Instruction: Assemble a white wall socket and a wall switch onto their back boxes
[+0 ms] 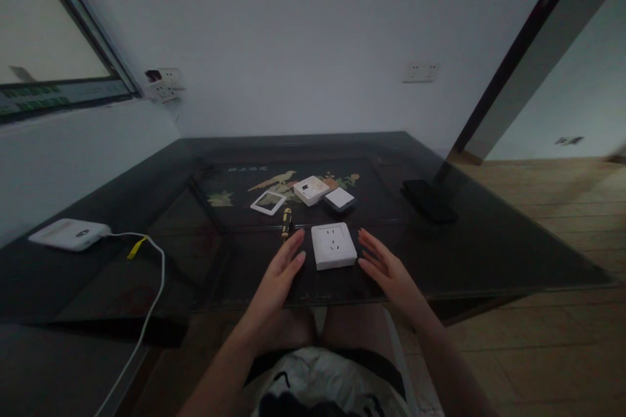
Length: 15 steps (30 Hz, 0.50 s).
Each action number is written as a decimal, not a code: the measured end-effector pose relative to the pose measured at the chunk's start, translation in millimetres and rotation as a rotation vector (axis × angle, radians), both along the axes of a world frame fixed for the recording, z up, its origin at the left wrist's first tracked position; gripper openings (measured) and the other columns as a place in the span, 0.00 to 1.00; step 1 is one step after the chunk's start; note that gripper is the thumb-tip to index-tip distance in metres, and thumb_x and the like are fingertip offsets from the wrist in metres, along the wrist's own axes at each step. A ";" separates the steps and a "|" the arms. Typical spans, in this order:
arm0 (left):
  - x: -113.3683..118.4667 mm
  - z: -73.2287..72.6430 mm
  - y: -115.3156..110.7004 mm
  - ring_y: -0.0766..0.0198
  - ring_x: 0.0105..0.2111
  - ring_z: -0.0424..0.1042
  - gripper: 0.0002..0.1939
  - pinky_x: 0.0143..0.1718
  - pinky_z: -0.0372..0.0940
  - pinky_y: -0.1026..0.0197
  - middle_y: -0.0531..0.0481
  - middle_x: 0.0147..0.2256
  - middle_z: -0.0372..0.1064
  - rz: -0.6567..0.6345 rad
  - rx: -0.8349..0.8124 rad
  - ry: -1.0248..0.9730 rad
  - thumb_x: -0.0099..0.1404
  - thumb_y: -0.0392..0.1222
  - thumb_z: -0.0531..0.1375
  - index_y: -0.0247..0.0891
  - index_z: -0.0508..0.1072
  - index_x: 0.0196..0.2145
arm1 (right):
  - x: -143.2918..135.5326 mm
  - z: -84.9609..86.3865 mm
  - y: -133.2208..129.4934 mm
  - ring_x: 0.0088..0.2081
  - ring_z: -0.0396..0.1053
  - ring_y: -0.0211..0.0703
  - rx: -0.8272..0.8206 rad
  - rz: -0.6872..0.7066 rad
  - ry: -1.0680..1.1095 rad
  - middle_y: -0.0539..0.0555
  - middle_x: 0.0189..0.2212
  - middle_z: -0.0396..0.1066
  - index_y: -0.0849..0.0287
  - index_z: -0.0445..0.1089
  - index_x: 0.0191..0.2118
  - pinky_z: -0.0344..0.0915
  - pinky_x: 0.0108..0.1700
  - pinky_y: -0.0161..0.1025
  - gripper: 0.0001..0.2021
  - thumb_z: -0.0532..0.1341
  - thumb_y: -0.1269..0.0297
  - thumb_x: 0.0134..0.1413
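Observation:
A white wall socket (334, 245) with several slots lies face up near the table's front edge. My left hand (284, 266) is on its left side, fingers stretched and apart from it. On the other side my right hand (384, 260) is held open, fingertips close to the socket's right edge; whether they touch it I cannot tell. Just beyond my left fingertips lies a yellow and black screwdriver (286, 221), its tip partly hidden. Behind it are a white square frame (268, 202), a white square box (311, 189) and a white-topped switch-like piece (339, 199).
The dark glossy table (235, 267) has a bird and flower picture under its surface. A black flat object (429, 201) lies to the right. At the far left a white device (71, 234) trails a white cable (160, 280) over the front edge. Wall outlets (420, 72) are behind.

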<state>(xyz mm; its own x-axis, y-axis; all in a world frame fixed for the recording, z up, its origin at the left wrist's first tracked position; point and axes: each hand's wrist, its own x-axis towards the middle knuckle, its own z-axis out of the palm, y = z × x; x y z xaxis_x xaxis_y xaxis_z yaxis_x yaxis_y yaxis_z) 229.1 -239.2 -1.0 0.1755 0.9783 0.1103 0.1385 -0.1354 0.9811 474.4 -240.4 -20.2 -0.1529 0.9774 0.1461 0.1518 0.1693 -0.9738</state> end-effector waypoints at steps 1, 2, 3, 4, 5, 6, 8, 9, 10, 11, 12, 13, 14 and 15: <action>7.2 -4.5 -8.8 0.55 0.64 0.49 0.28 0.62 0.55 0.50 0.44 0.65 0.48 0.007 -0.033 -0.034 0.69 0.51 0.48 0.41 0.53 0.63 | -7.2 -4.3 -6.7 0.65 0.50 0.51 -0.014 -0.017 0.018 0.56 0.65 0.49 0.47 0.50 0.64 0.52 0.64 0.56 0.33 0.59 0.51 0.56; 14.3 -8.9 -16.2 0.55 0.65 0.48 0.29 0.63 0.54 0.49 0.45 0.65 0.46 0.011 -0.060 -0.064 0.68 0.52 0.49 0.42 0.52 0.64 | -14.4 -8.7 -12.6 0.65 0.50 0.51 -0.015 -0.036 0.041 0.56 0.66 0.48 0.47 0.49 0.65 0.52 0.64 0.56 0.32 0.58 0.50 0.56; 20.8 -13.1 -22.0 0.54 0.65 0.47 0.30 0.63 0.53 0.49 0.45 0.66 0.45 0.006 -0.082 -0.093 0.68 0.53 0.50 0.43 0.51 0.64 | -21.1 -13.0 -17.3 0.65 0.50 0.51 -0.015 -0.057 0.065 0.55 0.66 0.48 0.47 0.49 0.65 0.52 0.64 0.55 0.32 0.57 0.49 0.57; 26.4 -16.7 -26.1 0.54 0.65 0.47 0.31 0.63 0.52 0.48 0.45 0.66 0.45 0.009 -0.098 -0.123 0.67 0.54 0.50 0.43 0.51 0.64 | -26.9 -16.9 -20.8 0.65 0.50 0.50 -0.011 -0.072 0.080 0.54 0.66 0.48 0.47 0.49 0.65 0.52 0.64 0.55 0.32 0.56 0.50 0.58; 30.9 -19.5 -28.5 0.54 0.65 0.47 0.31 0.64 0.52 0.48 0.45 0.66 0.45 0.013 -0.112 -0.143 0.67 0.55 0.50 0.43 0.50 0.64 | -31.3 -20.1 -23.2 0.65 0.50 0.50 -0.002 -0.078 0.087 0.54 0.66 0.48 0.47 0.48 0.65 0.52 0.64 0.54 0.31 0.55 0.50 0.59; 34.5 -21.4 -29.6 0.54 0.65 0.47 0.32 0.64 0.51 0.48 0.45 0.66 0.45 0.011 -0.120 -0.159 0.67 0.55 0.50 0.42 0.50 0.64 | -34.1 -22.7 -24.4 0.65 0.50 0.49 0.012 -0.078 0.088 0.53 0.66 0.49 0.47 0.48 0.65 0.52 0.64 0.54 0.30 0.55 0.50 0.59; 39.5 -22.6 -28.5 0.54 0.65 0.46 0.33 0.64 0.50 0.49 0.45 0.65 0.46 -0.003 -0.136 -0.177 0.66 0.55 0.51 0.42 0.49 0.65 | -34.1 -25.1 -24.0 0.65 0.50 0.49 0.039 -0.083 0.084 0.52 0.65 0.49 0.47 0.48 0.66 0.52 0.64 0.55 0.30 0.54 0.51 0.60; 41.8 -22.1 -26.9 0.54 0.65 0.46 0.33 0.64 0.49 0.49 0.45 0.65 0.46 -0.019 -0.147 -0.183 0.66 0.55 0.51 0.42 0.50 0.65 | -31.3 -24.9 -22.8 0.65 0.50 0.49 0.044 -0.088 0.082 0.52 0.65 0.50 0.48 0.48 0.66 0.52 0.64 0.55 0.30 0.54 0.51 0.60; 44.5 -21.2 -24.7 0.54 0.65 0.46 0.33 0.64 0.49 0.49 0.45 0.65 0.46 -0.040 -0.159 -0.191 0.66 0.55 0.52 0.42 0.50 0.64 | -26.5 -24.0 -21.1 0.65 0.50 0.50 0.040 -0.096 0.082 0.53 0.65 0.50 0.48 0.48 0.66 0.51 0.64 0.56 0.30 0.54 0.50 0.60; 48.0 -20.0 -21.9 0.54 0.65 0.46 0.33 0.64 0.48 0.49 0.46 0.65 0.46 -0.062 -0.171 -0.200 0.66 0.54 0.52 0.41 0.51 0.64 | -20.2 -22.5 -18.9 0.64 0.51 0.50 0.027 -0.106 0.083 0.54 0.65 0.51 0.49 0.49 0.65 0.51 0.65 0.56 0.30 0.54 0.50 0.59; 52.5 -18.7 -18.4 0.54 0.65 0.46 0.33 0.65 0.47 0.49 0.46 0.65 0.46 -0.086 -0.185 -0.207 0.66 0.53 0.53 0.41 0.51 0.64 | -12.5 -20.6 -16.4 0.64 0.51 0.51 0.010 -0.117 0.086 0.55 0.64 0.52 0.50 0.51 0.65 0.50 0.65 0.56 0.31 0.55 0.49 0.59; 58.3 -17.5 -14.1 0.54 0.65 0.46 0.33 0.65 0.46 0.48 0.46 0.65 0.46 -0.113 -0.199 -0.212 0.65 0.53 0.54 0.40 0.52 0.64 | -3.9 -18.6 -13.4 0.64 0.52 0.52 -0.006 -0.132 0.089 0.55 0.64 0.53 0.51 0.52 0.64 0.50 0.65 0.56 0.31 0.55 0.49 0.58; 65.3 -16.4 -8.9 0.55 0.65 0.45 0.33 0.65 0.44 0.49 0.46 0.65 0.45 -0.139 -0.209 -0.214 0.65 0.51 0.55 0.40 0.52 0.64 | 5.4 -16.7 -9.9 0.63 0.53 0.53 -0.017 -0.150 0.091 0.56 0.63 0.55 0.52 0.54 0.63 0.49 0.65 0.56 0.30 0.56 0.49 0.57; 73.5 -15.6 -2.8 0.55 0.65 0.45 0.33 0.66 0.43 0.49 0.47 0.66 0.44 -0.167 -0.221 -0.209 0.65 0.50 0.55 0.40 0.51 0.64 | 15.0 -15.1 -5.8 0.63 0.54 0.53 -0.020 -0.173 0.088 0.56 0.63 0.56 0.52 0.55 0.63 0.49 0.65 0.56 0.30 0.57 0.49 0.57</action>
<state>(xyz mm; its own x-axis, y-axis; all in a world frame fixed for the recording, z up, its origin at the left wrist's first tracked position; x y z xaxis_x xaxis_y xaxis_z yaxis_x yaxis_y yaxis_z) 302.6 -241.9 -16.6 0.3313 0.9422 -0.0508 -0.0748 0.0799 0.9940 489.4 -246.3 -35.3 0.0299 0.9908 0.1320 0.0910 0.1288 -0.9875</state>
